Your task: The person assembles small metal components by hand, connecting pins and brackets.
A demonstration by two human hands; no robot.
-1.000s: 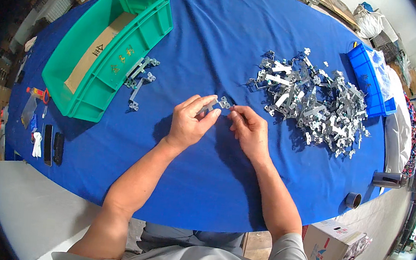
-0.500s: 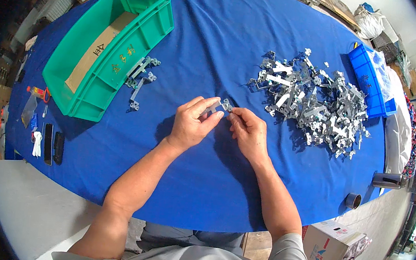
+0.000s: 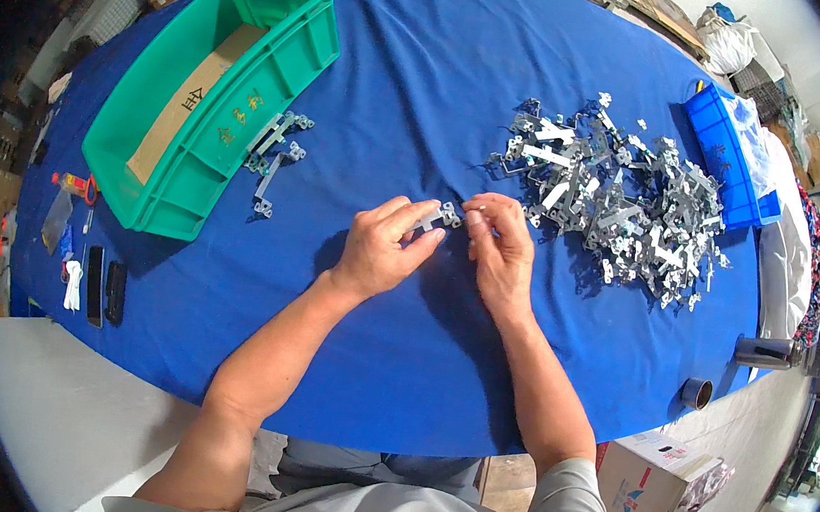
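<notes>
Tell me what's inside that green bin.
A tan sheet, perhaps cardboard, lies in the green bin. Anything beneath it is covered; the near wall hides some interior.

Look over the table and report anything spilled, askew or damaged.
Nothing plainly stands out as spilled or damaged. The heap of metal brackets on the right is jumbled, and a few loose brackets lie apart beside the green crate, perhaps deliberately. Small bends in single pieces are impossible to tell.
</notes>
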